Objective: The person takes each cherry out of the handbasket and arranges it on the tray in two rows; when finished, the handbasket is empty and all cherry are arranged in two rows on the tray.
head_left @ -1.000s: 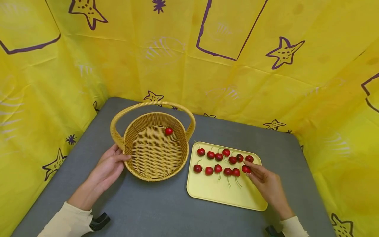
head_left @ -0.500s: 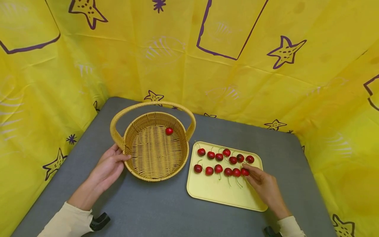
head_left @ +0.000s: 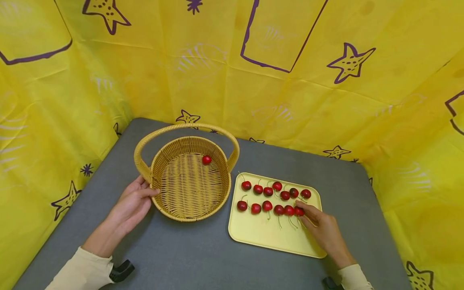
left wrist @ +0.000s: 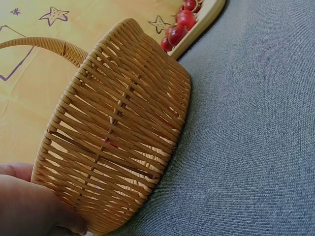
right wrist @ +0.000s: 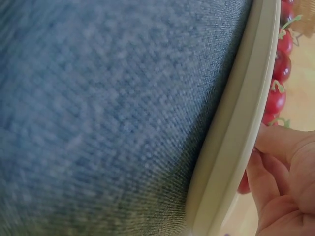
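Observation:
My left hand [head_left: 132, 205] holds the left rim of a round wicker basket [head_left: 188, 189], its thumb over the edge and the other fingers behind the wall. One red cherry [head_left: 206, 160] lies inside, toward the back right. At the right end of the front row on a pale yellow tray [head_left: 264, 237], my right hand [head_left: 324, 229] pinches a cherry [head_left: 299, 211] between thumb and fingers, right beside its neighbour. The right wrist view hides that cherry behind the fingers and the tray's rim [right wrist: 236, 113].
Several more stemmed cherries [head_left: 267, 206] lie in two rows on the tray, which stands right of the basket. The basket's tall handle [head_left: 188, 126] arches over its back. A grey cloth-covered table [head_left: 203, 257] lies beneath, with yellow patterned curtains [head_left: 217, 88] around it.
My right hand has shifted slightly left with the pinched cherry, bringing it up against the front row's end. The left hand and the basket have stayed in place.

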The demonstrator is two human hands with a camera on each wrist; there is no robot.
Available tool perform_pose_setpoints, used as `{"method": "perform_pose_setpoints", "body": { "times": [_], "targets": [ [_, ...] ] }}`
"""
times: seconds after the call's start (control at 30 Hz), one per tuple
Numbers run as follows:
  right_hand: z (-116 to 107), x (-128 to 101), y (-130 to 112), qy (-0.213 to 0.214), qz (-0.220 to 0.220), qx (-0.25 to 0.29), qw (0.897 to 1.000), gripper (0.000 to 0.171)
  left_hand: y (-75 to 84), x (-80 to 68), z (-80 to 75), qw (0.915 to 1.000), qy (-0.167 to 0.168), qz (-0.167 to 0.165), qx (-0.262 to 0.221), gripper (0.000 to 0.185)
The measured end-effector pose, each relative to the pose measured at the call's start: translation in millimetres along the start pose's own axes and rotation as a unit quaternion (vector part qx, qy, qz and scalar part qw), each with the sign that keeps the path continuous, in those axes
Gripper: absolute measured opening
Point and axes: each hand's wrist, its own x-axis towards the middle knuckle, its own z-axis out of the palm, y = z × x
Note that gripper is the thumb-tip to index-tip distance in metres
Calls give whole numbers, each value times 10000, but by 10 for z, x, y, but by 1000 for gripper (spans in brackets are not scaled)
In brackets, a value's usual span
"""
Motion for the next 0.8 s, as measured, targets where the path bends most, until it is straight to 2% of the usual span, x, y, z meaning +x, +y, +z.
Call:
{"method": "perform_pose_setpoints", "body": {
  "times": [0.33, 0.53, 0.63, 0.8],
  "targets": [
    [-45, -37, -11, -129, 35, -259, 9996, 52, -5, -1, -19, 10000, -56, 5, -48, 89],
    [-137, -27, -81, -56, -179, -376, 9991, 56, 2, 7, -22, 10000, -72, -27, 17, 91],
    [-187, 34, -206, -6, -339, -401, 9986, 59, 5, 8, -21, 10000, -74, -15, 23, 91],
    [-188, 233, -594, -61, -540, -23, 9985, 60, 3, 8, -20, 10000, -73, 3, -49, 89]
  ]
}}
